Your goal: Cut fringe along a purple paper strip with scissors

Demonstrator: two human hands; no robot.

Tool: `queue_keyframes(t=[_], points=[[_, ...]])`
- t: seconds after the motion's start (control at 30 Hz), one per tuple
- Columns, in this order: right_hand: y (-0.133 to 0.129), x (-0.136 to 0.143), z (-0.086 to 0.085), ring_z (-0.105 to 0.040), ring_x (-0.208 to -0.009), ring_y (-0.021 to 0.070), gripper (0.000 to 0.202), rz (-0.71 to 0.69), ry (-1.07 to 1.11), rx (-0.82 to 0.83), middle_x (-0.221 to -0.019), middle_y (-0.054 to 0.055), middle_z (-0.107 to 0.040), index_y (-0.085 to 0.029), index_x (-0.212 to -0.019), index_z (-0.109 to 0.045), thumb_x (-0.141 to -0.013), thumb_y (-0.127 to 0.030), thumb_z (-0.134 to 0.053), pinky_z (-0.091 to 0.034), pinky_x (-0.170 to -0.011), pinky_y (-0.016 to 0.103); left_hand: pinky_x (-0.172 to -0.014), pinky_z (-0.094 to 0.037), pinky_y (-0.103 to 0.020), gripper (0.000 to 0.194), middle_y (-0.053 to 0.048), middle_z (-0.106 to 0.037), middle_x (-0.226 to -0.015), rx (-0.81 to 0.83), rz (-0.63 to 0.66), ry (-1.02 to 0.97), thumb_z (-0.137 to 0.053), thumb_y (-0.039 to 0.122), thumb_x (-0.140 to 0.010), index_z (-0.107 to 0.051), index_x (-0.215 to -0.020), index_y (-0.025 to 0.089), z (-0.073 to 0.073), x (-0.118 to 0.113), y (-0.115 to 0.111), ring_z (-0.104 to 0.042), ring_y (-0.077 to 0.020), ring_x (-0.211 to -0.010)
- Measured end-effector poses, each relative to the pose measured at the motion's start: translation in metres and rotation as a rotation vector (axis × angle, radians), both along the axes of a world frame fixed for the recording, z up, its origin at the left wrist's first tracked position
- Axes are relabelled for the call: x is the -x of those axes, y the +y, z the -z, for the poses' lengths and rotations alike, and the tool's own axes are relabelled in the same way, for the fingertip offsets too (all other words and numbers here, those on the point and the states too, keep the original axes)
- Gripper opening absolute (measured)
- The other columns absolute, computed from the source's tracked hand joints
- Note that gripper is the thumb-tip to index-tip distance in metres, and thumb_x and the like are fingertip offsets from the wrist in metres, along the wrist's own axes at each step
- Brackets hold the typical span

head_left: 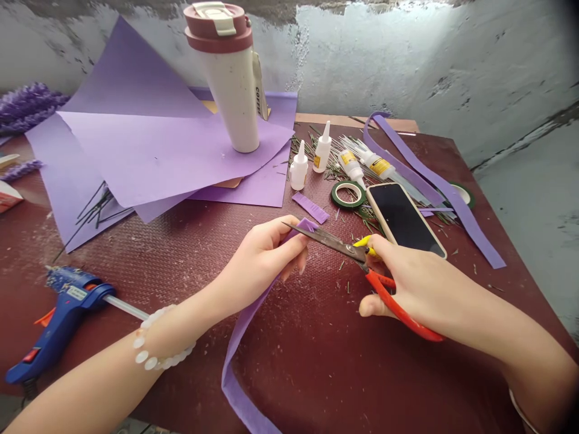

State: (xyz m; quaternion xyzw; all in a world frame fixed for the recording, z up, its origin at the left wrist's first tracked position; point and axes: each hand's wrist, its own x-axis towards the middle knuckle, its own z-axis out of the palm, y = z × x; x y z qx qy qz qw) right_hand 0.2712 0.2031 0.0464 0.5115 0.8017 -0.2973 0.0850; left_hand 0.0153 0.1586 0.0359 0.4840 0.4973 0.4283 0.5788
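My left hand (271, 250) pinches the upper end of a long purple paper strip (242, 352), which hangs down over the front of the table. At that end the strip looks folded. Scissors (332, 240) with red and yellow handles are in my right hand (416, 280), its fingers through the loops. Their blades lie against the strip's folded end, just beyond my left fingertips; whether they are cutting into it cannot be made out. A short purple paper piece (310, 208) with slits across it rests on the table behind the blades.
A blue glue gun (67, 319) lies at left. Behind stand purple sheets (149, 157) under a coffee tumbler (230, 90). Small glue bottles (298, 172), green tape (348, 194), a phone (404, 218), wire stems and another purple strip (470, 223) crowd the right side.
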Motion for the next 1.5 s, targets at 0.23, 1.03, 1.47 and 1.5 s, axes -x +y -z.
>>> queue_keyframes(t=[0.23,1.03,1.47,1.5], points=[[0.001,0.0,0.004,-0.061,-0.061,0.0244,0.053,-0.01,-0.001,-0.11,-0.076,-0.004,-0.064,-0.031,-0.096,-0.044,-0.074,-0.058,-0.085,-0.043,-0.054,0.032,-0.052,-0.036,-0.022,0.025,0.006,-0.057,-0.061,-0.012,-0.039,0.009,-0.068,0.034,-0.098,-0.059,-0.08,0.019,-0.001,0.002,0.0,-0.045,-0.0072,-0.05],[0.0,0.013,0.003,-0.05,-0.055,0.0198,0.053,-0.085,0.203,-0.109,-0.061,-0.008,-0.046,-0.031,-0.081,-0.036,-0.08,-0.064,-0.077,-0.037,-0.057,0.031,-0.052,-0.046,-0.021,0.02,0.0,-0.075,-0.071,-0.042,0.001,-0.092,-0.072,0.03,-0.099,-0.067,-0.086,0.016,-0.005,-0.002,-0.005,-0.057,-0.0077,-0.05],[0.0,0.009,0.014,-0.046,-0.048,0.0177,0.054,-0.101,0.278,-0.14,-0.058,-0.009,-0.051,-0.031,-0.083,-0.039,-0.091,-0.079,-0.061,-0.037,-0.052,0.031,-0.052,-0.045,-0.02,0.023,0.001,-0.076,-0.072,-0.043,0.015,-0.098,-0.072,0.033,-0.1,-0.067,-0.085,0.016,-0.002,0.001,-0.005,-0.057,-0.0068,-0.05],[0.0,0.008,0.015,-0.046,-0.048,0.0176,0.053,-0.107,0.282,-0.139,-0.058,-0.009,-0.051,-0.031,-0.084,-0.039,-0.092,-0.078,-0.061,-0.037,-0.052,0.031,-0.052,-0.045,-0.02,0.023,0.001,-0.076,-0.073,-0.035,0.015,-0.093,-0.072,0.033,-0.1,-0.067,-0.085,0.016,-0.001,0.001,-0.005,-0.057,-0.0068,-0.05]])
